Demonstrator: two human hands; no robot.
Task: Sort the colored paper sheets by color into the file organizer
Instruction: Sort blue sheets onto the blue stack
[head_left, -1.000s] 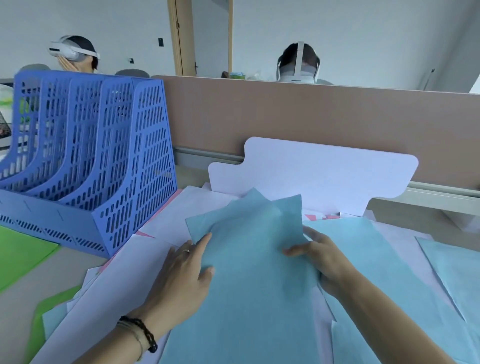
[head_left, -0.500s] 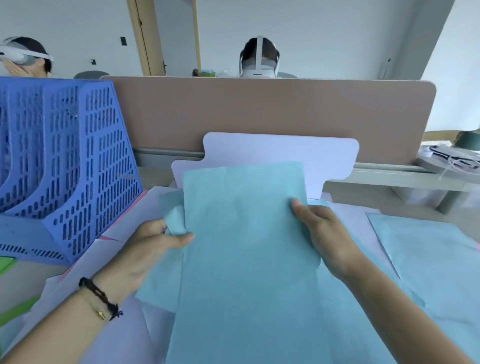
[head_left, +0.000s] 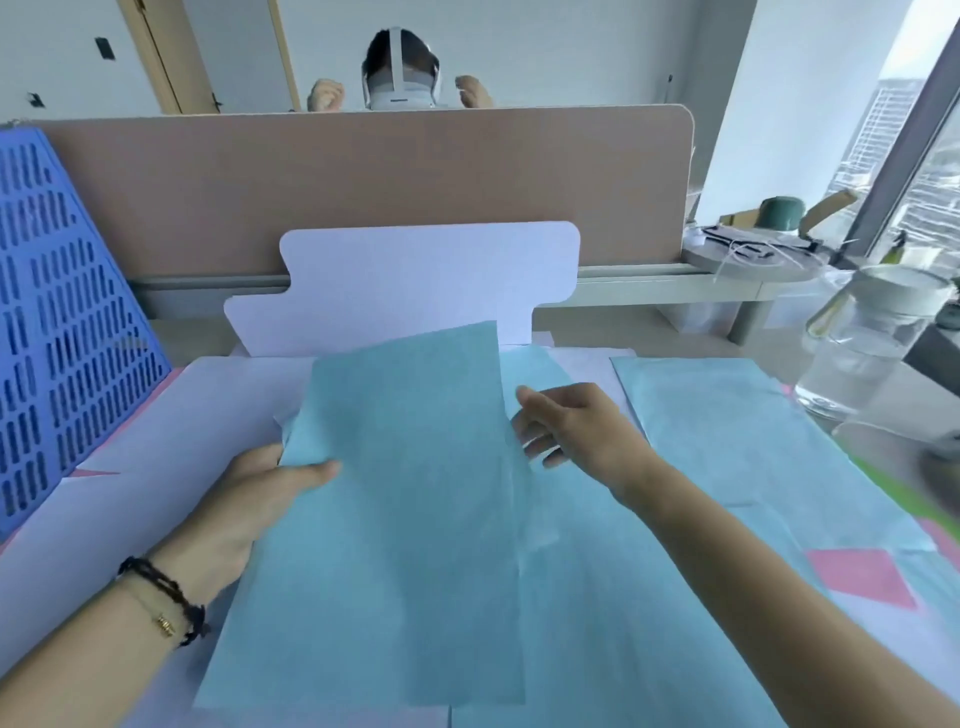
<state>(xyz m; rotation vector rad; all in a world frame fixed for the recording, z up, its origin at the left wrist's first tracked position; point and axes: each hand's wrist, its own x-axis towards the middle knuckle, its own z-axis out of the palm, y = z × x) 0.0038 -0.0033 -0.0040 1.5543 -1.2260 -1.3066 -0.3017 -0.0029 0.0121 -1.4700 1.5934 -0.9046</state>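
My left hand (head_left: 249, 499) pinches the left edge of a blue sheet (head_left: 395, 499), thumb on top and fingers under it. The sheet is lifted a little and tilts toward the far side of the table. My right hand (head_left: 576, 436) is just beside the right edge of the sheet, fingers spread and holding nothing. Under my arms more blue sheets (head_left: 717, 467) lie flat on the table, going out to the right side. A pink sheet (head_left: 862, 571) peeks out near the right edge. White sheets (head_left: 156, 467) lie on the left side. Past them the blue file organizer (head_left: 57, 322) stands at the left edge of the table. A white card (head_left: 415, 280) stands at the far edge, against the brown wall (head_left: 363, 182). A glass jug (head_left: 867, 343) sits at the far right corner
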